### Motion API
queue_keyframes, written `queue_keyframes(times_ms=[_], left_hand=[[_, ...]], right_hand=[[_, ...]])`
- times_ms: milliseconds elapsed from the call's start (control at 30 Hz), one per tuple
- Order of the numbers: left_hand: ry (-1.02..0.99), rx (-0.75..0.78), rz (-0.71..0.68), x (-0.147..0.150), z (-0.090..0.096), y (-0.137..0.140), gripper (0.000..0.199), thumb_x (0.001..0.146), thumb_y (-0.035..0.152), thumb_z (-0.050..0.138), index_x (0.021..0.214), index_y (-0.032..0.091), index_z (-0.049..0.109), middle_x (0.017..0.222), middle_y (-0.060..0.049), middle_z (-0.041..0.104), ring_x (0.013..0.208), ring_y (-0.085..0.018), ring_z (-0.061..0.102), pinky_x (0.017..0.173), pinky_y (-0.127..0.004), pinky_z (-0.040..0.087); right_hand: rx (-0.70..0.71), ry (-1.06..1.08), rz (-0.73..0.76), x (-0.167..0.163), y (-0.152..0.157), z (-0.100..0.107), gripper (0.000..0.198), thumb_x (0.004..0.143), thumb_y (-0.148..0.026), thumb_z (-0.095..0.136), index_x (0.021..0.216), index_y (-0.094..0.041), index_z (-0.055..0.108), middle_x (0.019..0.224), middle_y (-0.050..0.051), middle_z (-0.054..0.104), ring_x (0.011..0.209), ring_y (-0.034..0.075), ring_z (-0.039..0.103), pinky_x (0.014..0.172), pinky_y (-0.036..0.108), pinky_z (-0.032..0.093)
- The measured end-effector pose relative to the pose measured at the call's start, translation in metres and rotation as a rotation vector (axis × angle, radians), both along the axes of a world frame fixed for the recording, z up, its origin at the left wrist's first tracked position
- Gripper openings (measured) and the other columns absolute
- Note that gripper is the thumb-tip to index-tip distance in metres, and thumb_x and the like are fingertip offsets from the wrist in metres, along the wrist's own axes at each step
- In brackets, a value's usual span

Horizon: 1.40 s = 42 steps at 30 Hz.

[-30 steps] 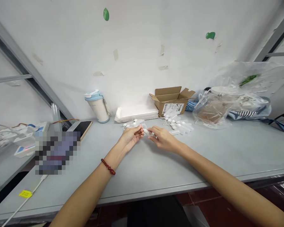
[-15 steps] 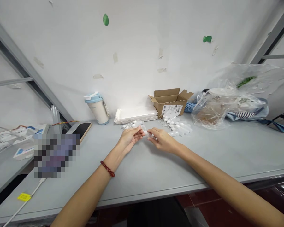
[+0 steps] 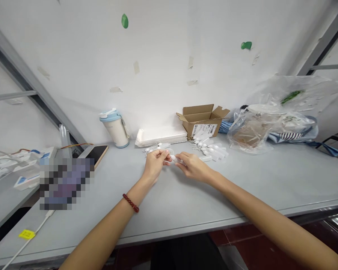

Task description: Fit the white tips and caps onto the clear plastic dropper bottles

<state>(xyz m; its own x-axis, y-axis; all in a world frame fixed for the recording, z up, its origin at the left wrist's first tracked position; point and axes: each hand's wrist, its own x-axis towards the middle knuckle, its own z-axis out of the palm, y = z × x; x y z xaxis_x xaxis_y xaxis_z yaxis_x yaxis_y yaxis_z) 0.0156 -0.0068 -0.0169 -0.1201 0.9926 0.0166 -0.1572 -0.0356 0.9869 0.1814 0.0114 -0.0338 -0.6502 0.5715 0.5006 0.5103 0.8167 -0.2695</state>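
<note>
My right hand (image 3: 192, 164) is closed around a small translucent white tube (image 3: 174, 158) with a white tip, held just above the grey table. Facing it, my left hand (image 3: 157, 161) pinches a thin, pale loop (image 3: 170, 151) at the tube's tip; its exact shape is hard to make out. Behind the left hand lie a few similar tubes with thin loops (image 3: 160, 146). To the right, beyond my right hand, a pile of several white tubes (image 3: 214, 151) is spread in front of the box.
An open cardboard box (image 3: 200, 123) stands by the wall, beside a stack of flat white sheets (image 3: 162, 137). A blue-lidded cup (image 3: 116, 129) is farther left. Plastic bags (image 3: 250, 131) and blue cloth fill the back right. A phone (image 3: 100, 155), cables and power strip (image 3: 30, 170) sit left.
My left hand has turned slightly, its wrist shifting right and its fingers curling more at the tube's tip. The right hand keeps its hold almost unmoved. The whole view has shifted slightly.
</note>
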Motion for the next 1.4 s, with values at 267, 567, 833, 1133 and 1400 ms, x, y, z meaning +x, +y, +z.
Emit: queue_keyframes(times_ms=[267, 567, 833, 1133, 1400], left_hand=[[0.129, 0.135, 0.035, 0.006, -0.002, -0.003, 0.02, 0.072, 0.026, 0.068, 0.059, 0.013, 0.061, 0.055, 0.0, 0.056, 0.051, -0.01, 0.053, 0.051, -0.022, 0.044], [-0.036, 0.004, -0.089, -0.011, 0.006, 0.005, 0.034, 0.069, 0.044, 0.07, 0.071, 0.01, 0.067, 0.067, -0.003, 0.057, 0.06, -0.01, 0.054, 0.051, -0.021, 0.043], [0.31, 0.15, -0.086, -0.011, -0.002, 0.01, 0.027, 0.068, 0.039, 0.067, 0.064, 0.012, 0.066, 0.059, -0.003, 0.059, 0.055, -0.012, 0.053, 0.047, -0.022, 0.043], [0.33, 0.158, 0.347, -0.056, -0.004, 0.035, 0.021, 0.073, 0.031, 0.059, 0.065, 0.012, 0.062, 0.057, -0.001, 0.056, 0.05, -0.009, 0.048, 0.043, -0.019, 0.036], [0.39, 0.046, 0.436, -0.077, -0.028, 0.05, 0.021, 0.073, 0.028, 0.059, 0.073, 0.01, 0.069, 0.071, -0.007, 0.068, 0.053, -0.012, 0.054, 0.047, -0.022, 0.039]], right_hand=[[0.054, 0.055, 0.009, -0.001, -0.003, -0.005, 0.01, 0.088, -0.016, 0.044, 0.093, -0.014, 0.052, 0.074, 0.006, 0.055, 0.06, 0.016, 0.049, 0.057, 0.026, 0.035], [0.079, 0.104, -0.017, -0.002, 0.002, -0.001, 0.018, 0.09, -0.023, 0.044, 0.103, -0.014, 0.054, 0.08, 0.007, 0.059, 0.058, 0.014, 0.05, 0.056, 0.025, 0.038], [0.064, 0.017, -0.096, 0.001, 0.005, -0.004, 0.021, 0.09, -0.021, 0.045, 0.107, -0.014, 0.057, 0.088, 0.009, 0.063, 0.065, 0.016, 0.056, 0.059, 0.026, 0.039], [-0.067, -0.222, -0.313, 0.013, 0.011, 0.018, 0.025, 0.086, -0.01, 0.046, 0.108, -0.012, 0.058, 0.107, 0.013, 0.062, 0.082, 0.019, 0.06, 0.068, 0.027, 0.04], [-0.168, -0.456, -0.432, 0.041, 0.024, 0.029, 0.032, 0.073, 0.002, 0.044, 0.095, -0.012, 0.063, 0.104, 0.013, 0.064, 0.1, 0.024, 0.056, 0.067, 0.026, 0.037]])
